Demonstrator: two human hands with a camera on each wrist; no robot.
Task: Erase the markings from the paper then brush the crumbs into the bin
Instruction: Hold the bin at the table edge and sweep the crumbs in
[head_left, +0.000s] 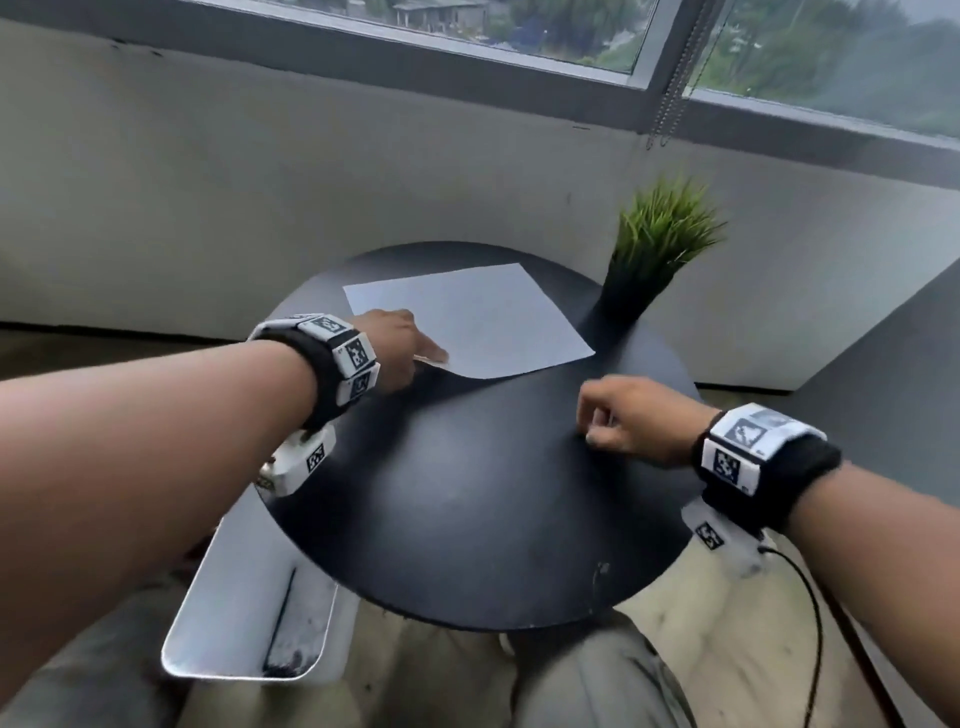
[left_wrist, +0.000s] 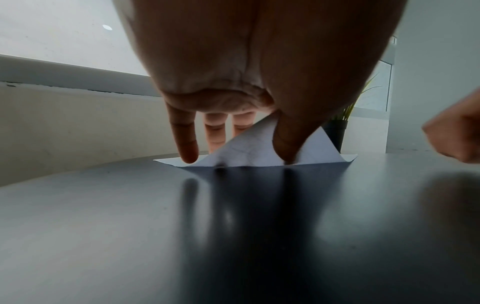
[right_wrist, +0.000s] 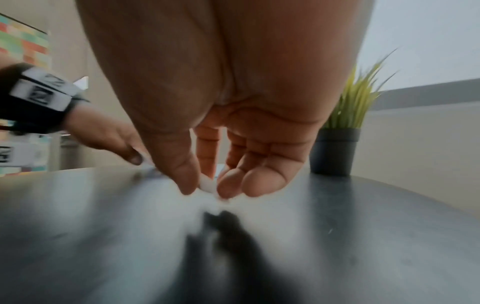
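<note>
A white sheet of paper (head_left: 478, 317) lies on the far half of the round black table (head_left: 467, 509). My left hand (head_left: 415, 345) presses its near-left corner with straight fingers and the thumb. In the left wrist view the paper (left_wrist: 249, 148) bulges up between thumb (left_wrist: 288, 144) and fingers, and faint pencil lines show on it. My right hand (head_left: 597, 423) hovers low over the table to the right of the sheet, apart from it, and pinches a small white eraser (right_wrist: 206, 185) between thumb and fingertips. A white bin (head_left: 249, 613) stands below the table's left edge.
A grassy plant in a black pot (head_left: 649, 249) stands at the table's far right edge, close to the paper's right corner. A grey wall and window run behind the table. My knees are under the table's near edge. A cable hangs from the right wrist.
</note>
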